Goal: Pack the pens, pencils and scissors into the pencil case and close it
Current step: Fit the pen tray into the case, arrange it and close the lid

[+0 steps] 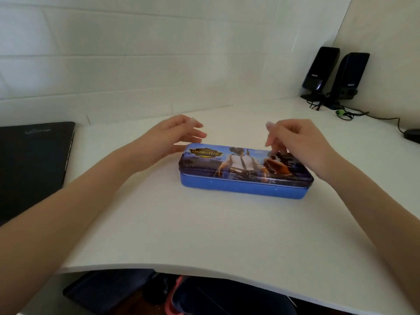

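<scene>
Our white counter [204, 235] nearest us, closed black laptop [34, 160] at its left edge, our left hand [172, 135] with fingers spread loosely, holding nothing, just left of the blue pencil case [243, 171], lid down, mid-counter, our right hand [297, 142] with fingers relaxed above its right end, empty, two black speakers [336, 73] far right.

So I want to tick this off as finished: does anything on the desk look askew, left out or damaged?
Nothing stands out. The blue metal pencil case with the printed lid lies flat on the white desk, lid seated evenly, no pens or scissors outside. Both hands, left hand and right hand, hover open above it.
</scene>
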